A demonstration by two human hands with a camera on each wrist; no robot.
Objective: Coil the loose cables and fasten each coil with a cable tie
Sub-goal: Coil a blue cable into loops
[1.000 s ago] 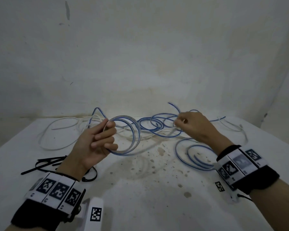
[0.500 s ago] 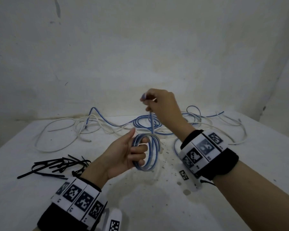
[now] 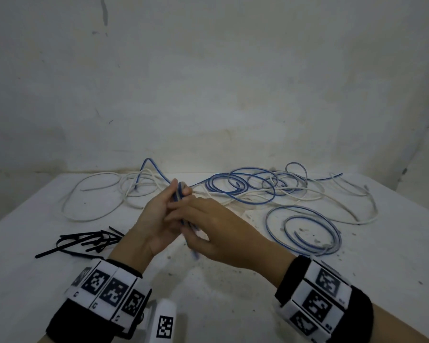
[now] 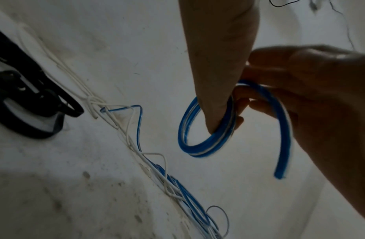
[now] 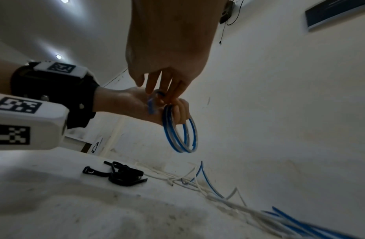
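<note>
Head view: your left hand (image 3: 156, 219) and right hand (image 3: 218, 233) meet above the middle of the white, speckled desk (image 3: 233, 305), both closed on the small coil of blue-and-white cable (image 3: 180, 194), which is held clear of the surface. Left wrist view: your left thumb passes through the coil of blue-and-white cable (image 4: 198, 145) and clamps it against the curled fingers (image 4: 243, 103); the right hand (image 4: 320, 97) wraps the cable's free end (image 4: 281, 169), which curves over and points downward. Right wrist view: the coil (image 5: 179, 137) hangs below the left hand (image 5: 132, 105), with the fingertips (image 5: 155, 84) of the right hand pinching a turn at its top. On the desk beyond your hands lies the tangle of loose blue and white cables (image 3: 253, 184), reaching toward the back wall (image 3: 208, 82); a second loose spiral of blue cable (image 3: 305, 229) lies flat to the right. The bundle of black plastic cable ties (image 3: 84, 241) rests on the desk just left of your left wrist, apart from the cables.
</note>
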